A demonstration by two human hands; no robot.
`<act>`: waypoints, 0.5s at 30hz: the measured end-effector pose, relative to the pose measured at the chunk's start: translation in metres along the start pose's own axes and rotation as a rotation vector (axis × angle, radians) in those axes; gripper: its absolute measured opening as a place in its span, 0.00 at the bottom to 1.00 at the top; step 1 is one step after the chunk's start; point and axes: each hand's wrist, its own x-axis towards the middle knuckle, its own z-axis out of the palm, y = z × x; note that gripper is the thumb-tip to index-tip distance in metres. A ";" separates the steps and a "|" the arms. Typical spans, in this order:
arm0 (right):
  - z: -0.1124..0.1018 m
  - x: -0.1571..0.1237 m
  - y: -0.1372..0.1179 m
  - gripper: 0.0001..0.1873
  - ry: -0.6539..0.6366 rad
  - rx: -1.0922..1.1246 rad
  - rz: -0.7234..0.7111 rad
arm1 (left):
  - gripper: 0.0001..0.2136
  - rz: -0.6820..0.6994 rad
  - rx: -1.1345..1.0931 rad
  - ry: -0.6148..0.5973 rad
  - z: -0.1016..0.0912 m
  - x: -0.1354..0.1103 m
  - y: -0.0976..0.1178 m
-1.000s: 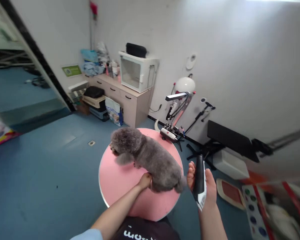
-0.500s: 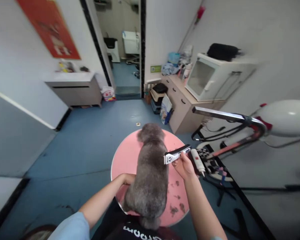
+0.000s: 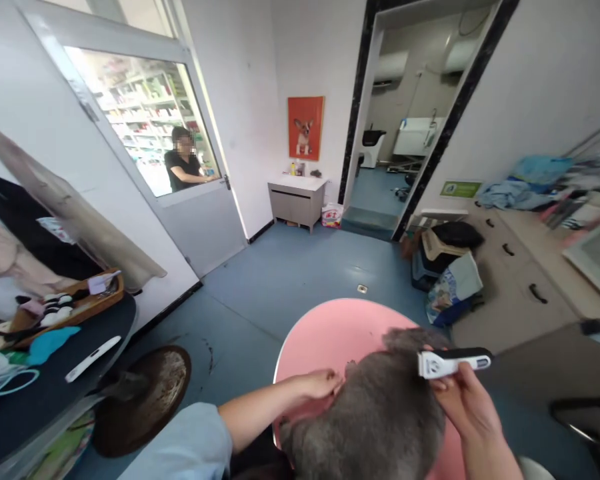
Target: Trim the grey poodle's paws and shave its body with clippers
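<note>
A grey, short-coated dog (image 3: 380, 413) is on a round pink table (image 3: 325, 327), its head pointing away from me and to the right. My right hand (image 3: 463, 393) grips a white and black hair clipper (image 3: 453, 364), its blade end over the dog's neck and shoulder. On the dog's left side, my left hand (image 3: 325, 385) has its fingers curled at a front leg, with a small paw (image 3: 351, 366) showing just beyond them. The dog's body partly hides what those fingers close round.
At the left, a dark table (image 3: 100, 373) bears a white pen-like tool (image 3: 93, 359) and a wooden tray (image 3: 115, 287). Below it stands a round brown stool (image 3: 165, 380). Drawers (image 3: 520, 267) and stacked carriers (image 3: 445, 247) are at the right. A person (image 3: 183, 160) shows through the door window.
My view has swung left, bringing the door and the dark table into sight. The dog's body now lies more slantwise in view. The clipper has come over its neck, and my left hand shows farther forward.
</note>
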 end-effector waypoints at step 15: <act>0.003 -0.025 -0.017 0.19 0.384 -0.583 -0.378 | 0.07 0.418 0.288 -0.295 0.045 -0.020 0.060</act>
